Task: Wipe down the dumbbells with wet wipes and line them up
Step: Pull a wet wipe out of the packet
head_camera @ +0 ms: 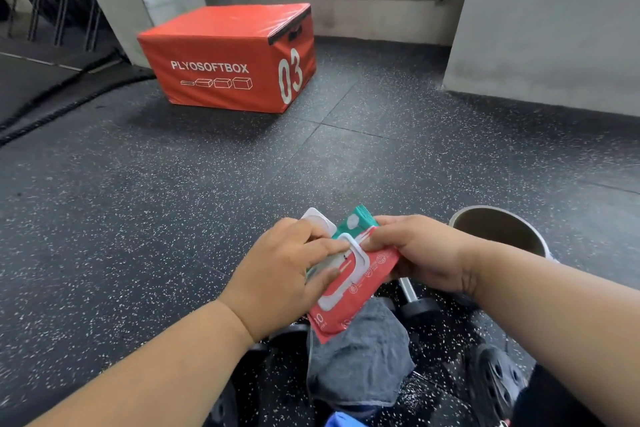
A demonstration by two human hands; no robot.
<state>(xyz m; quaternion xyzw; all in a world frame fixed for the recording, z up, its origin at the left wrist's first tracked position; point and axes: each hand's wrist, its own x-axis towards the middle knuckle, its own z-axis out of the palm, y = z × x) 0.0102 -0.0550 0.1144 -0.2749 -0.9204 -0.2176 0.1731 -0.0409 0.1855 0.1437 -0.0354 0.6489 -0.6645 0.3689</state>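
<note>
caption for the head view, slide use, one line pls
Both hands hold a wet wipe pack above a dumbbell: left hand at the open flip lid, right hand gripping the pack.

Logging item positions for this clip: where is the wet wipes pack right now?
In the head view, the wet wipes pack is low and centre, held between the left hand and right hand, above a grey cloth and a dumbbell.

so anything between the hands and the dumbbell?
Yes. Both the left hand and right hand hold the wipes pack above the dumbbell, and a grey cloth covers part of it.
</note>
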